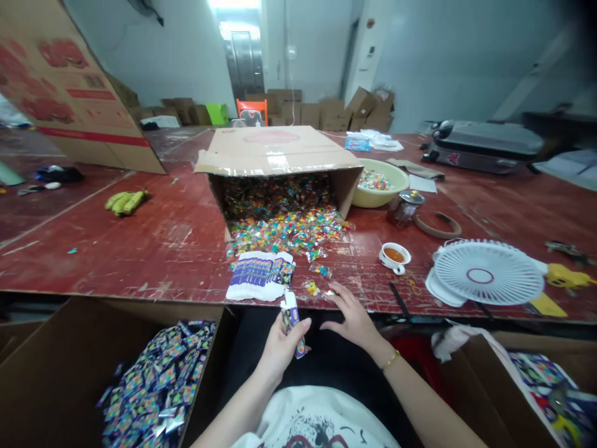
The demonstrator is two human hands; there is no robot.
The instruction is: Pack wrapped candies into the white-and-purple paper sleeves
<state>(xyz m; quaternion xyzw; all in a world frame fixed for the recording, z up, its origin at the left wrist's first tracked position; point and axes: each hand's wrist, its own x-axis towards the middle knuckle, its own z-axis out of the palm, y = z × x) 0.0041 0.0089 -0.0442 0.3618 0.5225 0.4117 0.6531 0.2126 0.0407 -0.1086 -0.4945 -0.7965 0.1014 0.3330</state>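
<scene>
Your L hand: fingers clamped on 1 purple candy ctn, over lap; your R hand: fingers apart, by clear-wrapped candy pkt nr red table edge; risk: R-hand brush could knock pkt off.

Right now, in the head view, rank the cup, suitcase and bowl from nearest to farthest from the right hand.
From the right hand:
1. Cup, ahead and to its right.
2. Bowl, beyond the cup.
3. Suitcase, at the back right.

The left hand is holding a closed grip, the right hand is pointing forward, loosely spread, both forearms angling inward.
</scene>
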